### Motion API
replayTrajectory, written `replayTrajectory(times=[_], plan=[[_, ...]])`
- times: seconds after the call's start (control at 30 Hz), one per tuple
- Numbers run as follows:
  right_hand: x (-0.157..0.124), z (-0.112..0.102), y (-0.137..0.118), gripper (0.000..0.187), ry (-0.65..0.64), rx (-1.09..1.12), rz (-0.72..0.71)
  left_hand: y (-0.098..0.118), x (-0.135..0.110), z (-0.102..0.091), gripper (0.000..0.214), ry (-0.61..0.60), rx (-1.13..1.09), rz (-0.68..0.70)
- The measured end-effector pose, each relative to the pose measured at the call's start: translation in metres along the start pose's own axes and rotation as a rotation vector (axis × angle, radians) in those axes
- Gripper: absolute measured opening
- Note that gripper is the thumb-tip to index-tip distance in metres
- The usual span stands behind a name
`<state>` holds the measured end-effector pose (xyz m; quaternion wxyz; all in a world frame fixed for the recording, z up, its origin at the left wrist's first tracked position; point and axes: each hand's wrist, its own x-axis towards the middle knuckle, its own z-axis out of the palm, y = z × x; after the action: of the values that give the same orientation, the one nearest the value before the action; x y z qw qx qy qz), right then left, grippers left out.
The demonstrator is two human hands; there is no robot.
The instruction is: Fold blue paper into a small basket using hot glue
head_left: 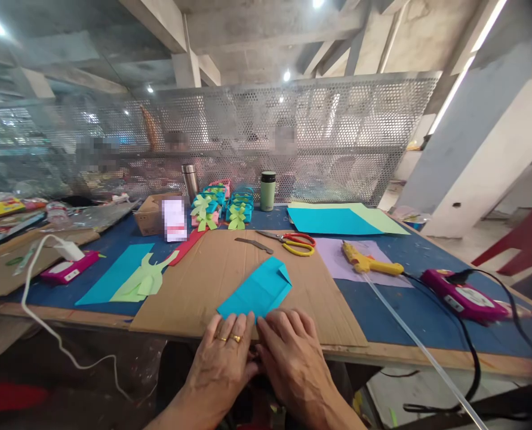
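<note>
A folded blue sheet of paper lies slanted on a cardboard sheet, one corner at its far right end turned up. Both my hands are at its near edge, side by side. My left hand, with two rings on it, has its fingers together over the paper's near left corner. Beside it, my right hand bends its fingers at the near right corner. The edge under the fingertips is hidden. Beyond the paper are red-and-yellow scissors and a thin grey blade.
On the right, a yellow glue gun rests on purple paper, near a magenta power strip. Left are green paper cutouts and another magenta strip. Small paper baskets and a green tumbler stand behind.
</note>
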<state>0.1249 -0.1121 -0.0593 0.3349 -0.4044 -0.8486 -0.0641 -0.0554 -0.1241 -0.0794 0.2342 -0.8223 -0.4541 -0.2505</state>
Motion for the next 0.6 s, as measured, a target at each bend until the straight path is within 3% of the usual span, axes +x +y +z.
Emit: replayTrajectory(times=[0.17, 0.43, 0.6], plan=[[0.000, 0.006, -0.008, 0.022, 0.030, -0.020, 0.036, -0.006, 0.000, -0.006, 0.056, 0.030, -0.032, 0.071], [0.003, 0.031, -0.020, 0.029, 0.139, -0.066, 0.034, -0.035, -0.004, 0.007, 0.057, 0.017, -0.064, 0.085], [0.013, 0.024, -0.023, 0.021, 0.053, -0.047, 0.002, -0.053, 0.007, -0.017, 0.063, -0.163, -0.172, 0.078]])
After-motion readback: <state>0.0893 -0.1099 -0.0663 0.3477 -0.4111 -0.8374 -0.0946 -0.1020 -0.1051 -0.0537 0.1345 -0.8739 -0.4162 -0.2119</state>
